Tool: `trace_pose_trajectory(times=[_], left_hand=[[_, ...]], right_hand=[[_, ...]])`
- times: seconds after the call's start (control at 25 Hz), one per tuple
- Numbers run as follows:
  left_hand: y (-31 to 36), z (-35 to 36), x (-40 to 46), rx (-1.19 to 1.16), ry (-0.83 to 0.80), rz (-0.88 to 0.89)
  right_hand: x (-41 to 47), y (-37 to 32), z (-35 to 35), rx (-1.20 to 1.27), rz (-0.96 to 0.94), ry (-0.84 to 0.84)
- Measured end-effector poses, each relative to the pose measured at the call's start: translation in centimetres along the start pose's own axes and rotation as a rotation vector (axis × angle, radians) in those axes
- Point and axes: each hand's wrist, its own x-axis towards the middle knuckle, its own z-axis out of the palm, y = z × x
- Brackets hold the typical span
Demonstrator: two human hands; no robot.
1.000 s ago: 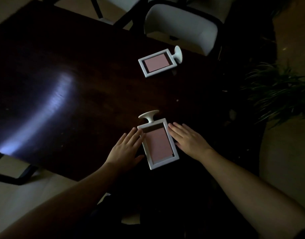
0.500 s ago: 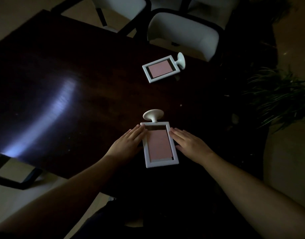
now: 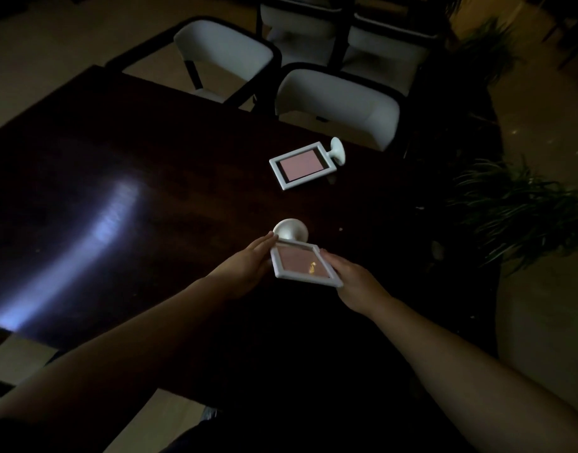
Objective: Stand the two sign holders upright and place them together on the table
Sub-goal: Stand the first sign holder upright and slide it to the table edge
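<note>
Two white sign holders with pink inserts and round bases are on the dark wooden table (image 3: pixel 150 152). The near sign holder (image 3: pixel 302 263) is tilted up off the table, its base pointing away from me. My left hand (image 3: pixel 248 264) grips its left edge and my right hand (image 3: pixel 353 279) grips its right edge. The far sign holder (image 3: pixel 302 165) lies flat near the table's far right edge, its base pointing right, with no hand near it.
White chairs (image 3: pixel 340 103) with dark frames stand behind the table's far edge. A potted plant (image 3: pixel 516 210) with long leaves sits on the floor to the right. A bright streak of light reflects on the table's left part.
Both hands went from resting beside the near sign holder to gripping its edges, and its frame has lifted off the table and tilted. The camera view shifted back.
</note>
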Motion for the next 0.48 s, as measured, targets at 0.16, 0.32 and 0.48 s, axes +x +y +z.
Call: trace_pose_trajectory(times=[0.16,0.32,0.48], left_hand=[[0.7,-1.1,1.7,-0.068,0.036,-0.033],[1.3,-1.5,3.8,-0.186,0.091,-0.128],[1.6,-1.7,5.7,-0.252,0.138,-0.170]], right_hand=[[1.3,-0.6,-0.1,0.246,0.124,0.113],[3.3,-1.2,-0.4,0.186,0.167,0.177],[4.9,-1.5,-1.1,0.199,0.206,0.221]])
